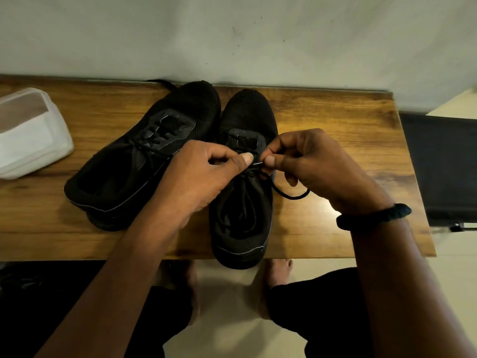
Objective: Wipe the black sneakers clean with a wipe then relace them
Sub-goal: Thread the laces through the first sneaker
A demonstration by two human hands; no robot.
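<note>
Two black sneakers stand on a wooden table [335, 130], toes toward the wall. The left sneaker [144, 156] is laced and lies tilted to the left. The right sneaker [245, 120] points straight, its heel over the table's front edge. Both hands meet over its eyelets. My left hand [204, 177] pinches the black lace [289, 193] between thumb and finger. My right hand [315, 164] pinches the lace's tip just beside it. A loop of lace trails out to the right below my right hand.
A translucent plastic box of white wipes [31, 133] sits at the table's left end. A dark object [444, 166] stands off the right end. A pale wall rises behind. My knees and bare feet [273, 277] are below the front edge.
</note>
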